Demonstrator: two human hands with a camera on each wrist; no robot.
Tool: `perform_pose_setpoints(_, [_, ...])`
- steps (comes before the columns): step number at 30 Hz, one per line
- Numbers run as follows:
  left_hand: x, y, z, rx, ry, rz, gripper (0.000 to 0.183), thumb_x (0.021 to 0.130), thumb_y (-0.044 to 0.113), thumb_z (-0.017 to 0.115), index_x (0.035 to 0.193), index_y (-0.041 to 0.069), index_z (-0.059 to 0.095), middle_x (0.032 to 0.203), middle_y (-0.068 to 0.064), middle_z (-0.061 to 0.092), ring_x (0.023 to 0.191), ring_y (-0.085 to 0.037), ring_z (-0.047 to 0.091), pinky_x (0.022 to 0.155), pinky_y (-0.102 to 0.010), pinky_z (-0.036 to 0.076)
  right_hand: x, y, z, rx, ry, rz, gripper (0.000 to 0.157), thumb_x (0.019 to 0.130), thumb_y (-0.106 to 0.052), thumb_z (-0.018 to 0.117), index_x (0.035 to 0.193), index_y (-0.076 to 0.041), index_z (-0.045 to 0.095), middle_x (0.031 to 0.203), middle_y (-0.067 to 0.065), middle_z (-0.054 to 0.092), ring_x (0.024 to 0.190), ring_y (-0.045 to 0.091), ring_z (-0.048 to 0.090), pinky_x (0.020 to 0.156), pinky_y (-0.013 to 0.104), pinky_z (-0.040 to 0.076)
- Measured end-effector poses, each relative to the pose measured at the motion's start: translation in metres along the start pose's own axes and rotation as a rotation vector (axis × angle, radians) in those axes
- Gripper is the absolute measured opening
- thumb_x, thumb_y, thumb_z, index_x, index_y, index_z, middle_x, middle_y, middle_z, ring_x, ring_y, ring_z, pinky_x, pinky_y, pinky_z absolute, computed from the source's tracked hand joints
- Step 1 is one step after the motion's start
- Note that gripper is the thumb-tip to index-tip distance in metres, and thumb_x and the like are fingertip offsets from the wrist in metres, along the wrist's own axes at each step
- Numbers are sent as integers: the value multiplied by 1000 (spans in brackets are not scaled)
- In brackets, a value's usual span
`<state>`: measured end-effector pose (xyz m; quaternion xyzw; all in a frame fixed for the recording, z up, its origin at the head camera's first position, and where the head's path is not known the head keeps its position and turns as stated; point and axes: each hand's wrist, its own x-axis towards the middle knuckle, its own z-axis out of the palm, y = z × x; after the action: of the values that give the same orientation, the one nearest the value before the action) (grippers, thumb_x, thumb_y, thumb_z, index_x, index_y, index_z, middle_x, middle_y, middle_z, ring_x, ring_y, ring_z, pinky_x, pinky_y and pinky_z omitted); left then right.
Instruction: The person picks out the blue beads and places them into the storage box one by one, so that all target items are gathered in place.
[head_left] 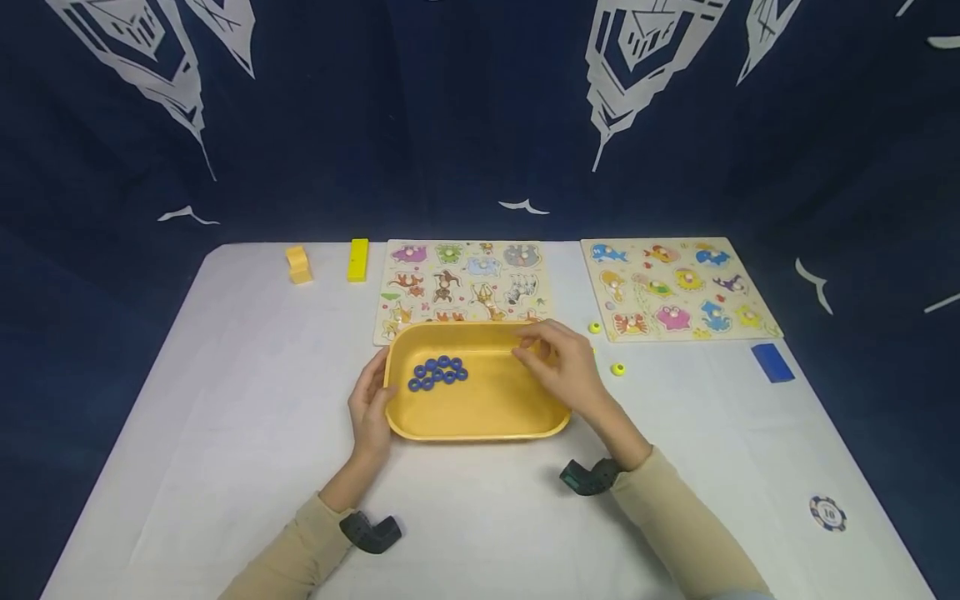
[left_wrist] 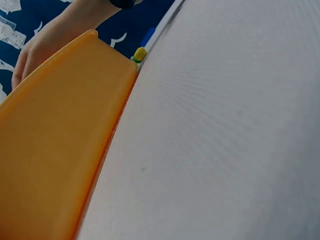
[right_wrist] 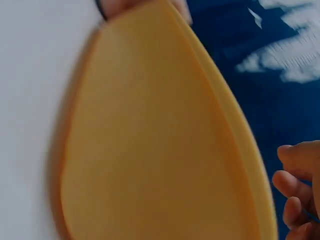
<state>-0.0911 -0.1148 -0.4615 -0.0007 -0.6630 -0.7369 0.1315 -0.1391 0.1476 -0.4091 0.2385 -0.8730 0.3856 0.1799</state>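
A yellow plastic tray (head_left: 495, 408) sits in the middle of the white table. Several small blue rings (head_left: 438, 375) lie together in its left half. My left hand (head_left: 370, 412) grips the tray's left end, thumb at the rim and fingers along the outer wall. Over the tray's right end hovers my right hand (head_left: 562, 367), its fingers loosely bent, with nothing visible between them. In the right wrist view those fingers (right_wrist: 295, 187) show beside the tray's long rim. Just right of the tray lie small yellow-green beads (head_left: 618, 369), one partly hidden by the right hand.
Behind the tray lies an animal puzzle board (head_left: 465, 283), its front edge overlapped by the tray. A sea-animal puzzle board (head_left: 675, 287) lies back right, near a blue rectangular piece (head_left: 772, 363). A yellow block (head_left: 357, 260), pale orange blocks (head_left: 298, 265) and a poker chip (head_left: 828, 513) lie farther out.
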Motion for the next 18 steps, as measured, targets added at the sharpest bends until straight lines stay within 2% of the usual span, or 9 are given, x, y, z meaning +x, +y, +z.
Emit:
perform_pose_setpoints(2, [-2, 7, 2, 5, -1, -5, 53, 78, -9, 37, 131, -2, 38, 130, -17, 43, 118, -31, 42, 98, -29, 41, -5, 13, -11, -5, 76, 28, 21, 77, -20, 68, 96, -13, 65, 81, -2, 62, 63, 10, 45, 48, 18, 34])
perform_pose_setpoints(4, [-2, 8, 2, 3, 1, -8, 53, 78, -9, 37, 131, -2, 38, 130, -18, 43, 118, -32, 42, 97, -28, 41, -10, 28, -20, -21, 146, 74, 21, 77, -19, 67, 97, -13, 65, 83, 0, 62, 67, 13, 45, 49, 20, 33])
perform_pose_setpoints(8, [-2, 8, 3, -1, 10, -17, 53, 78, -10, 37, 131, -2, 39, 129, -19, 43, 117, -33, 42, 96, -27, 42, -22, 56, -30, -35, 210, 186, 21, 78, -18, 67, 97, -10, 65, 86, 3, 63, 75, 18, 47, 59, 28, 37])
perform_pose_setpoints(13, [-3, 9, 4, 4, 11, -27, 52, 79, -9, 37, 131, -2, 39, 129, -19, 43, 117, -32, 42, 96, -28, 42, -35, 79, -32, -24, 179, 301, 22, 77, -13, 67, 98, -8, 64, 94, 3, 62, 86, 20, 50, 76, 36, 40])
perform_pose_setpoints(18, [-2, 10, 4, -3, 10, -22, 52, 79, -8, 38, 131, -1, 39, 128, -19, 44, 115, -33, 43, 94, -25, 44, -42, 92, -25, -36, 75, 351, 25, 75, -12, 67, 100, -15, 64, 103, 1, 61, 98, 16, 47, 87, 37, 39])
